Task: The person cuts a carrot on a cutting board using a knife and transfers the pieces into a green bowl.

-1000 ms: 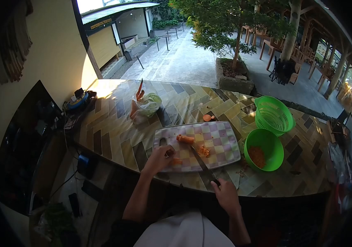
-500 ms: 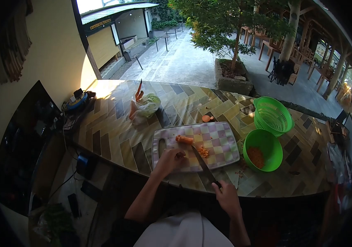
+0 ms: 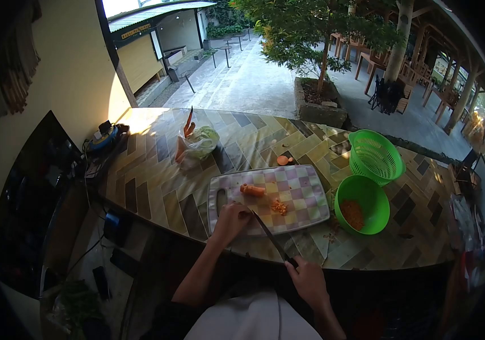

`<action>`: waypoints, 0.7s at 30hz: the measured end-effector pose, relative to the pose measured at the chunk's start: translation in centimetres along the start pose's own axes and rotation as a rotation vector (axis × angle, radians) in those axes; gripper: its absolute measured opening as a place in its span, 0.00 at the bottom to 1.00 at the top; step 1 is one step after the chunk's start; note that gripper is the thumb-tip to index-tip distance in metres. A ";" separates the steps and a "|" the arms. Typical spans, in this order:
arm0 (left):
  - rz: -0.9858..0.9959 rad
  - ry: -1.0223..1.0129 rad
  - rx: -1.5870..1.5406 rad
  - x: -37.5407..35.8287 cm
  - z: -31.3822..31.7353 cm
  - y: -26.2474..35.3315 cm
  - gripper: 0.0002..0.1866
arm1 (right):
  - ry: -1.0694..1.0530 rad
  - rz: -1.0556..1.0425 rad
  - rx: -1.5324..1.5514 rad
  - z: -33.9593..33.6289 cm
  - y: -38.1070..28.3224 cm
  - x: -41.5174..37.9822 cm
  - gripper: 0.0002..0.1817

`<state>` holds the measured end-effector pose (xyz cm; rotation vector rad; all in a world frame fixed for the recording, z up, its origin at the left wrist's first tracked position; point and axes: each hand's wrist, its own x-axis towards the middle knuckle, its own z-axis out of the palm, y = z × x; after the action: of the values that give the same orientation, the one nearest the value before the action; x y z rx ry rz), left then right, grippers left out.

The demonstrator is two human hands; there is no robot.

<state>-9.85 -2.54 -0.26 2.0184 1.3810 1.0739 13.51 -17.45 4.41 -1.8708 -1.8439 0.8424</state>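
A knife [image 3: 271, 236] is in the grip of my right hand [image 3: 309, 279] at the near table edge. Its blade slants up and left, the tip close to the fingertips of my left hand [image 3: 231, 221]. The left fingers are curled together over the lower left of the checkered cutting board [image 3: 305, 195]; what they pinch, if anything, is hidden. A peeled carrot piece [image 3: 252, 190] lies on the board just beyond that hand. Small diced carrot [image 3: 279, 207] sits in a little heap to the right of the blade.
Right of the board stand a green bowl [image 3: 376, 207] with chopped orange bits inside and a green colander [image 3: 376, 156]. Carrot ends [image 3: 284, 161] rest behind the board. A plastic bag of vegetables [image 3: 198, 143] lies farther back left. Cables and a blue reel [image 3: 105, 137] occupy the left corner.
The knife has moved left and slightly toward me, bringing its tip from beside the carrot piece to my left fingertips. My left hand stays nearly in place.
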 end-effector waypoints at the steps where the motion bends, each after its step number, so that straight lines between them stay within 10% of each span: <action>1: -0.009 -0.007 -0.005 0.0 -0.1 0.3 0.07 | -0.008 -0.003 -0.018 -0.3 -0.3 -0.1 0.19; 21: 0.139 0.066 0.199 1.7 2.9 0.6 0.07 | 0.136 0.055 -0.105 -1.8 0.4 0.3 0.20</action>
<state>-6.84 -1.11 -0.95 2.2692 1.4493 1.1090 14.99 -16.90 5.48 -1.9980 -1.7929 0.6296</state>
